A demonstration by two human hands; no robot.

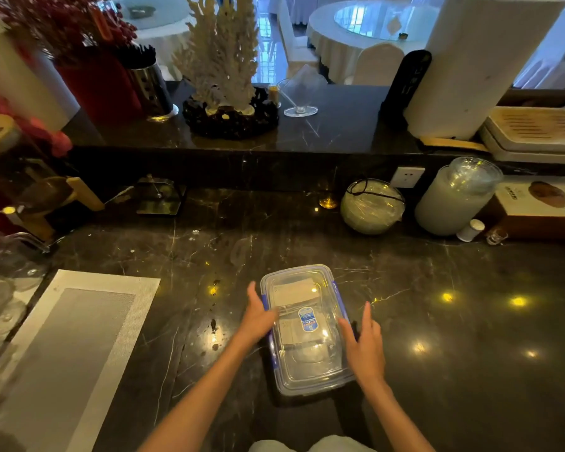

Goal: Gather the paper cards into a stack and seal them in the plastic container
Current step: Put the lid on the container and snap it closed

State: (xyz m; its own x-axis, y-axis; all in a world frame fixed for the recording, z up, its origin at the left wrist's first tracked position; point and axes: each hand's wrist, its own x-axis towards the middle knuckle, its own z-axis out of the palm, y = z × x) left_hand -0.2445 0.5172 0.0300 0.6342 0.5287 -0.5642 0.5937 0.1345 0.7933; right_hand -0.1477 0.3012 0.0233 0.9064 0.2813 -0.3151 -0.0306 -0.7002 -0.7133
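A clear rectangular plastic container [307, 357] with a lid and blue side clips lies on the dark marble counter in front of me. Pale paper cards [292, 293] show through the lid at its far end. A blue oval label [308, 319] sits on the lid. My left hand [257, 318] presses flat against the container's left edge, fingers together over the blue clip. My right hand [363, 345] rests against the right edge, fingers extended along the side. Both hands touch the container from opposite sides.
A white and grey placemat [62, 347] lies at the left. Glassware [4, 275] stands at the far left edge. A wrapped bowl [372, 207], a stack of clear cups [457, 197] and a box [542, 207] line the back right. A raised ledge [242, 138] holds a coral ornament.
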